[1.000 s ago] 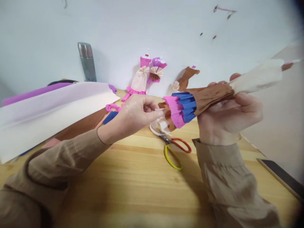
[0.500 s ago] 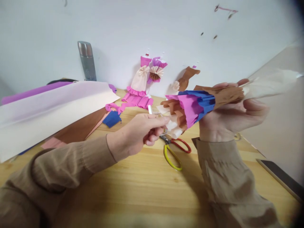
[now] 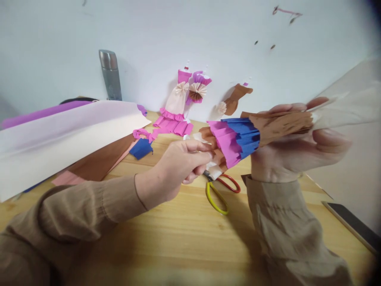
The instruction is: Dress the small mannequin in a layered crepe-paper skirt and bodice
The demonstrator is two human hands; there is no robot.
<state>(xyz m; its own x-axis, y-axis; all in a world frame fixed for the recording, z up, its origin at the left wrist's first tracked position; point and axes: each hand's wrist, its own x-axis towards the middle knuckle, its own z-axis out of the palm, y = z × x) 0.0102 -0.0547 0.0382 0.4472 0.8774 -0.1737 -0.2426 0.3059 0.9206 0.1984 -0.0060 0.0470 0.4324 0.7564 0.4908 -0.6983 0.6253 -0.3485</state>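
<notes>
My right hand [image 3: 294,147] grips a crepe-paper dress [image 3: 253,133] held sideways in the air: brown pleated body, blue and pink ruffles at its left end, a cream top sticking out to the right. The thumb presses on the brown part. My left hand [image 3: 178,167] is closed in a pinch at the ruffled hem, fingertips touching the brown and cream inner layers below the pink ruffle. Whatever sits between those fingers is too small to name. Both sleeves are beige.
Scissors [image 3: 218,192] with a yellow and a red handle lie on the wooden table [image 3: 178,234] under the dress. Large crepe sheets [image 3: 65,135] lie at the left. Finished paper dresses [image 3: 178,103] lean on the wall beside a steel flask [image 3: 109,75]. A dark flat object [image 3: 354,226] lies at right.
The dress has swung between the frames, its hem dipping then levelling. My left hand dropped from beside the hem to just under it and stays pinched there.
</notes>
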